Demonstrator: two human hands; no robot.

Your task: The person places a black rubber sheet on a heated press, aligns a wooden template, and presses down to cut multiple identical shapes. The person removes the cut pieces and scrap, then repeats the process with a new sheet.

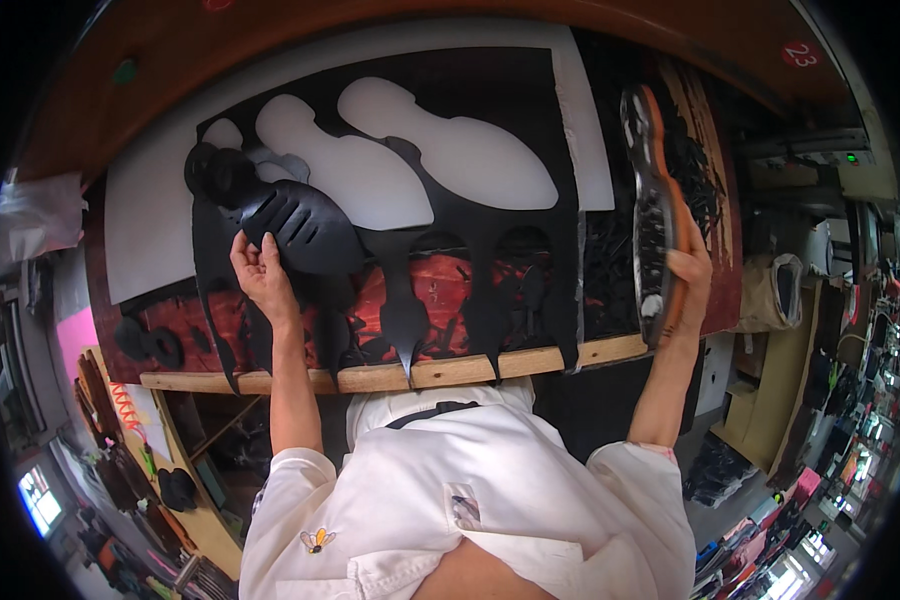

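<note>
My left hand (261,274) pinches the edge of a black sole-shaped cut piece (311,232) with several slots. It overlaps the left side of a black sheet (446,225), whose sole-shaped openings show a white board (146,225) beneath. The sheet's lower edge is cut into narrow points that hang over a wooden strip. On the right, my right hand (688,262) grips a long, curved cutting die (649,217) with an orange edge, held on its side. Dark round shapes at the piece's upper end overlap, so I cannot tell whether more than one piece is there.
Black offcuts (607,300) lie on the red work surface (439,289) near the wooden strip (450,370). At the lower left rests a black ring-shaped scrap (163,346). Above the board spans a brown machine beam (390,19). Shelving with dies (105,420) stands left.
</note>
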